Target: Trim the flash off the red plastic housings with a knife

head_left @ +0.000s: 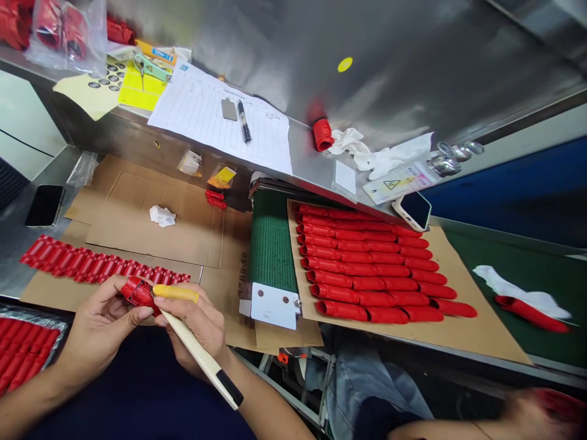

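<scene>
My left hand [103,318] is closed around a small red hollow part [139,292], gripping it between thumb and fingers in front of my body. A long flat cream-coloured tool [195,342] with a black end sits in my right hand [197,318], held like a pen. Its working tip is hidden at the red part, so its kind does not show. My right index finger wears a yellow finger cot [175,293]. Just beyond my hands, a row of red parts [87,261] lies on the cardboard [151,238].
Rows of red tubular parts [367,269] lie on cardboard over the green conveyor belt [274,244]. A tray of red parts [25,348] is at lower left. The steel shelf holds a paper form [206,116] and marker [244,122]. A co-worker's blurred hand [527,415] is at lower right.
</scene>
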Demonstrator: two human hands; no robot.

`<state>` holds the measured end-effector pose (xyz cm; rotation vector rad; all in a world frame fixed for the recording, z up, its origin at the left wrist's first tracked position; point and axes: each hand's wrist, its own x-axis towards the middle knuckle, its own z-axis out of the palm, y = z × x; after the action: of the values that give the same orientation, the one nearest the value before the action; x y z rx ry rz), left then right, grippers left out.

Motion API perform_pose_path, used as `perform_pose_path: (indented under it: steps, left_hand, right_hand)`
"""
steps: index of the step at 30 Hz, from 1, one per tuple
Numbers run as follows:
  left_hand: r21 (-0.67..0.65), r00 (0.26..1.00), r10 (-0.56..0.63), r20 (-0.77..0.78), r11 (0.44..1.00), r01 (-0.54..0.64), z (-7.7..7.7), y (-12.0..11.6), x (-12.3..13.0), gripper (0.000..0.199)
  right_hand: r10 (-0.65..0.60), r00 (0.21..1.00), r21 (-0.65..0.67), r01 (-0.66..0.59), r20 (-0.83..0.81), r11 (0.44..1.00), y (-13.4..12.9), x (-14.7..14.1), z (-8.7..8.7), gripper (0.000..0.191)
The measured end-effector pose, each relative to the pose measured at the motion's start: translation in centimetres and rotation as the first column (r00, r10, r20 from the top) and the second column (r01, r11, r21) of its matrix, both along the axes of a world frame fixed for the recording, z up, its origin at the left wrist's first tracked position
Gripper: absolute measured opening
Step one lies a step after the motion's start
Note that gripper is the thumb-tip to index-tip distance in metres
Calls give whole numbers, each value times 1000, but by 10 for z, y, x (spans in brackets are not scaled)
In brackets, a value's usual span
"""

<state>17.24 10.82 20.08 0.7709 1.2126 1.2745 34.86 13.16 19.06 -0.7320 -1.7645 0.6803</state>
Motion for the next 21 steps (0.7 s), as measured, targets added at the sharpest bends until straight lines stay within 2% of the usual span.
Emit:
perform_pose_path:
  steps: [6,11,17,19,21]
  left_hand:
    - [-11,1000,-18,-19,1000,18,-1,-2,-1,24]
    - [25,999,49,-12,998,-49,-6,-5,-1,21]
    - [6,1000,-8,30,1000,8,-8,-3,-2,22]
    - [11,998,-5,67,1000,4,-7,-3,-2,23]
    - [-22,984,-30,175,999,34,-6,-3,-4,30]
  right_hand:
    - [-17,1000,7,17,13,1000,-2,-1,1,26]
    - [-45,999,-10,45,-2,999,-6,-1,0,27]
    - [-24,999,-52,23,-25,998,-7,1,0,19]
    - [-30,999,-52,28,-24,998,-5,5,4,18]
    - [-113,994,-105,113,3,988,-1,11,9,15]
